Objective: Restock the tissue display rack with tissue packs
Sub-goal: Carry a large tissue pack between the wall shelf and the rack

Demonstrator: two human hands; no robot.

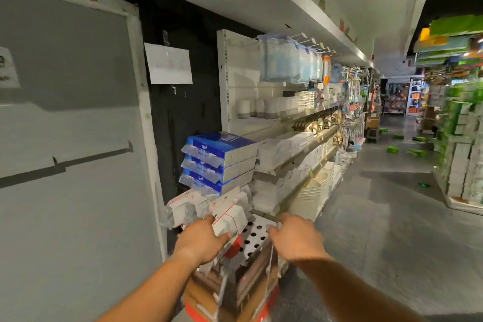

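White red-lined tissue pack [230, 219]: we are gripping it with our left hand [200, 242]; our right hand [295, 239] is hovering loosely curled, holding nothing.

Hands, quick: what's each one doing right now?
Left hand: gripping a white tissue pack on the rack.
Right hand: fingers curled at the rack edge; grip cannot be told.

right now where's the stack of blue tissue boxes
In the head view, the blue tissue boxes sit left of centre at the shelf's near end, above the white packs by the left hand.
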